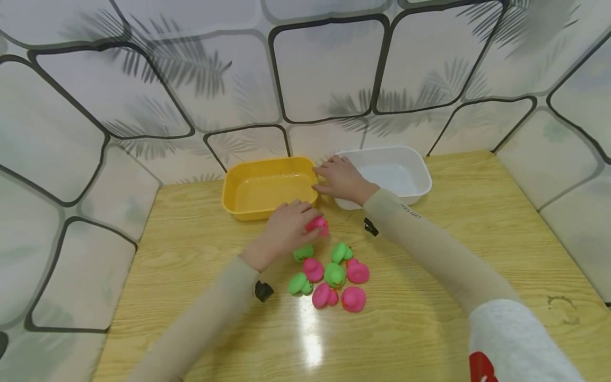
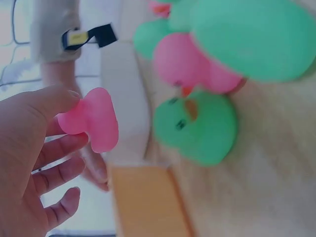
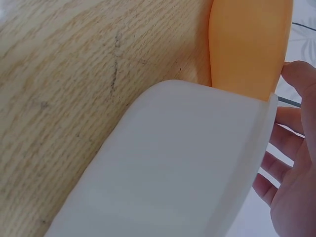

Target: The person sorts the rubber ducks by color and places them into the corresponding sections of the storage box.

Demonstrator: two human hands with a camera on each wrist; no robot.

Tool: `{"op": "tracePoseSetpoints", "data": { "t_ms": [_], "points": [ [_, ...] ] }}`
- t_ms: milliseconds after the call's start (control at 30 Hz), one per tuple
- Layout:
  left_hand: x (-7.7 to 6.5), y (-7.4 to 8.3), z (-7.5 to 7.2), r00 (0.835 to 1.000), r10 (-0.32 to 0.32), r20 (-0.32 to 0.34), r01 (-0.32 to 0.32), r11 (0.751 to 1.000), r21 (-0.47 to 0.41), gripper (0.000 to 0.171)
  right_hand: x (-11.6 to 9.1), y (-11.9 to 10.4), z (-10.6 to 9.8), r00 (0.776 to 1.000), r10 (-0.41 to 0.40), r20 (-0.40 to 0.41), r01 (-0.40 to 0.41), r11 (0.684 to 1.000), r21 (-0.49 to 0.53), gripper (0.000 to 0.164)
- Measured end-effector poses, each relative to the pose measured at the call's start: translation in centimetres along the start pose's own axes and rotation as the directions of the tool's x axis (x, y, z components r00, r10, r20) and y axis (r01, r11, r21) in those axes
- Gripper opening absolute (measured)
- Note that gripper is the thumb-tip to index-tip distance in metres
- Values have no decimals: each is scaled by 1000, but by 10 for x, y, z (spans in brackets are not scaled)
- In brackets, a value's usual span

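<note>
My left hand pinches a pink rubber duck between thumb and forefinger, its other fingers spread loosely. It holds the duck just in front of the yellow basin. My right hand reaches across the left end of the white basin. In the right wrist view, its relaxed fingers lie along the white rim, with the thumb at the yellow wall; nothing is gripped there. Below the left hand, a green rubber duck stands closest among several green and pink ducks.
The loose ducks, such as a pink one and a green one, sit clustered on the wooden table. Both basins stand side by side at the table's back edge against a patterned wall.
</note>
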State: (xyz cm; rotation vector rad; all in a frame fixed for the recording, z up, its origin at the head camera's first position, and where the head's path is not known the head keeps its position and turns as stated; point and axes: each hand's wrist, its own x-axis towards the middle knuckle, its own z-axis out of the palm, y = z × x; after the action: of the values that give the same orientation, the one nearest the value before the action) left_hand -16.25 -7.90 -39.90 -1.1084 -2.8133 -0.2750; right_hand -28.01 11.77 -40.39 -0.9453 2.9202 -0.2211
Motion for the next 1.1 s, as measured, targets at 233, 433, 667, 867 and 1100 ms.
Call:
{"op": "tracePoseSetpoints", "data": {
  "t_ms": [233, 433, 667, 867, 1100],
  "points": [
    [-1, -22, -29, 996, -19, -87, 15, 999, -41, 34, 2, 4, 4, 1000, -2, -6, 2, 999, 32, 57],
    [0, -50, -45, 985, -77, -152, 66, 995, -77, 32, 3, 4, 3, 1000, 0, -1, 0, 999, 47, 58],
    [0, -82, -52, 978, -194, -71, 183, 974, -136, 37, 2, 4, 3, 1000, 7, 7, -7, 998, 58, 60],
    [0, -107, -51, 960, -279, -22, 276, 956, -101, 37, 2, 5, 6, 1000, 14, 0, -14, 998, 65, 59],
    [-5, -135, -45, 938, -346, 33, 348, 934, -78, 37, 1, 4, 4, 1000, 12, 8, -13, 998, 68, 59]
  ]
}}
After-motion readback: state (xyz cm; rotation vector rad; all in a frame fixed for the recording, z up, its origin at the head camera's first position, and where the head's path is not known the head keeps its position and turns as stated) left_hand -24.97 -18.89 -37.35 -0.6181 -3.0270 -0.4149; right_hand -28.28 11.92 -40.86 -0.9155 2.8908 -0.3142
